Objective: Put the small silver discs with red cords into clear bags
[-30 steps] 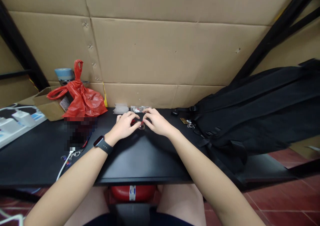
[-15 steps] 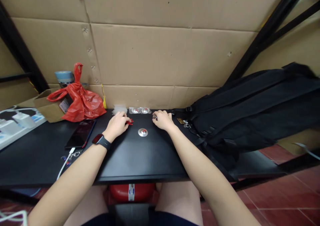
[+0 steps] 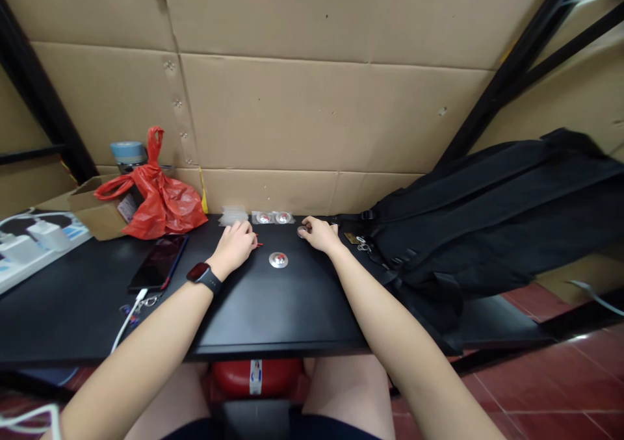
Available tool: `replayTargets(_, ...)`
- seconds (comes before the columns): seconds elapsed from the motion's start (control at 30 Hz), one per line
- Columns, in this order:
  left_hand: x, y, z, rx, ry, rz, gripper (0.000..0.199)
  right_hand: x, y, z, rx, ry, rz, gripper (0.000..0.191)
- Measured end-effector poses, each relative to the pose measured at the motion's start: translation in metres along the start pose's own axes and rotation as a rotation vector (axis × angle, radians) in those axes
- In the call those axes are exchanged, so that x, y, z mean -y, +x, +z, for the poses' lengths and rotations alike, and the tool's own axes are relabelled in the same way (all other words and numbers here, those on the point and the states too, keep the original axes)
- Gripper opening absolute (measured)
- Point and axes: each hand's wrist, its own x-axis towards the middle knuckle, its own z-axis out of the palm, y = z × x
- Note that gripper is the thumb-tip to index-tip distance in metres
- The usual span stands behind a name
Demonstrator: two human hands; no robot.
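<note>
My left hand (image 3: 238, 246), with a dark watch on its wrist, rests on the black table with its fingers curled over a small red object (image 3: 260, 244). Only thin red ends of that object show, so its kind is hidden. My right hand (image 3: 319, 233) pinches a small round object (image 3: 301, 231), dark and partly shiny, at the table top. Between the hands, nearer to me, lies a silver disc with a red mark (image 3: 278, 260). Behind it are two similar discs in clear wrappers (image 3: 273, 218). A stack of clear plastic bags (image 3: 234, 216) lies beyond my left hand.
A phone (image 3: 159, 262) with a white cable, a red plastic bag (image 3: 166, 199), a cardboard box (image 3: 95, 209) and a white power strip (image 3: 39, 251) occupy the left. A black backpack (image 3: 487, 212) leans at the right. Cardboard (image 3: 302, 115) walls the back.
My left hand has shifted slightly right and down, covering more of the red object. My right fingers have drawn into a pinch, and the round object shows more. The disc between them stays put.
</note>
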Motion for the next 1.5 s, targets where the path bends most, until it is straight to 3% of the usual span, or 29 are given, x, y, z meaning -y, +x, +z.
replayTargets(0.13, -0.003, 0.000, -0.002, -0.047, 0.011, -0.023, 0.021, 0.000, -0.001, -0.001, -0.033, 0.005, -0.003, 0.028)
replayTargets(0.27, -0.005, 0.002, -0.012, -0.135, -0.122, -0.096, 0.018, 0.003, -0.003, -0.004, -0.120, 0.046, -0.052, 0.025)
replayTargets(0.47, -0.014, 0.002, -0.023, -0.224, -0.509, -0.139, 0.012, 0.033, -0.014, -0.009, -0.255, 0.484, -0.211, 0.031)
replayTargets(0.57, -0.019, 0.002, -0.027, -0.269, -0.603, -0.136, 0.010, 0.053, -0.025, -0.013, -0.201, 0.739, -0.297, 0.035)
replayTargets(0.67, -0.024, 0.002, -0.032, -0.269, -0.561, -0.146, 0.010, 0.067, -0.035, -0.017, -0.103, 0.928, -0.398, 0.040)
replayTargets(1.0, -0.030, 0.000, -0.033, -0.269, -0.465, -0.115, 0.023, 0.081, -0.048, -0.018, -0.016, 1.017, -0.543, 0.044)
replayTargets(1.3, -0.034, -0.003, -0.037, -0.257, -0.419, -0.116, 0.018, 0.082, -0.049, -0.017, -0.018, 1.087, -0.483, 0.047)
replayTargets(1.5, -0.037, -0.004, -0.036, -0.336, -0.394, -0.133, 0.016, 0.085, -0.050, -0.016, 0.027, 1.196, -0.415, 0.047)
